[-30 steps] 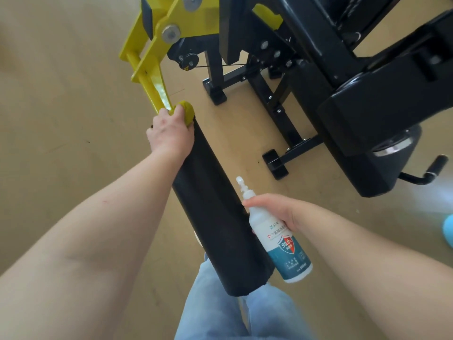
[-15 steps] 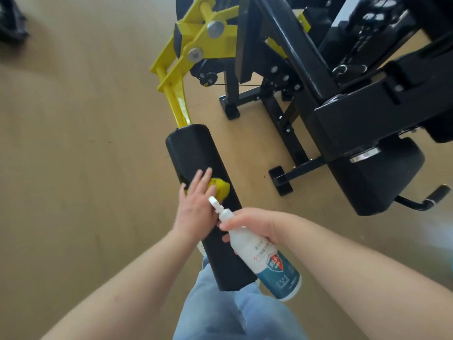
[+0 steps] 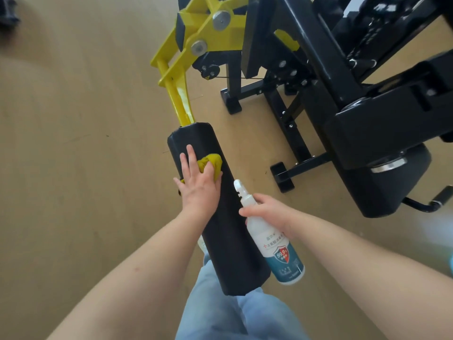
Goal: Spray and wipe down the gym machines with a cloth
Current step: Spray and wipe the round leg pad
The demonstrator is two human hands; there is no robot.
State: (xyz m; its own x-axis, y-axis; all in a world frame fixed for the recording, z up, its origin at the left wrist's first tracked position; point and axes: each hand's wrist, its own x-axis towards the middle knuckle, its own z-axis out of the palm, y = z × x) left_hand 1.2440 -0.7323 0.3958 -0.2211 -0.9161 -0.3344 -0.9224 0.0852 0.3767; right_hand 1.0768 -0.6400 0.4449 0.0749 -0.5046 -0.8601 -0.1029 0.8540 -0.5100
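Note:
A long black roller pad [image 3: 230, 236] runs from a yellow lever arm [image 3: 182, 104] down toward my legs. My left hand [image 3: 198, 185] lies flat on the pad's upper part with fingers straight, pressing a bunched yellow cloth [image 3: 210, 163] against it. The cloth shows past my fingers on the right. My right hand [image 3: 267, 212] grips the neck of a white spray bottle [image 3: 274, 244] with a teal label. The bottle is held just right of the pad, with its nozzle pointing up toward the left hand.
The black machine frame [image 3: 326, 77] and its padded seat block [image 3: 382, 182] fill the upper right. Black floor feet [image 3: 282, 177] stand on the tan floor. A crank handle [image 3: 438, 202] sticks out at the right edge. My jeans-clad legs [image 3: 232, 312] are below the pad.
My left hand slid the cloth from the pad's top end down the pad, then slightly back up. The right hand with the bottle stayed beside the pad. The camera view shifted.

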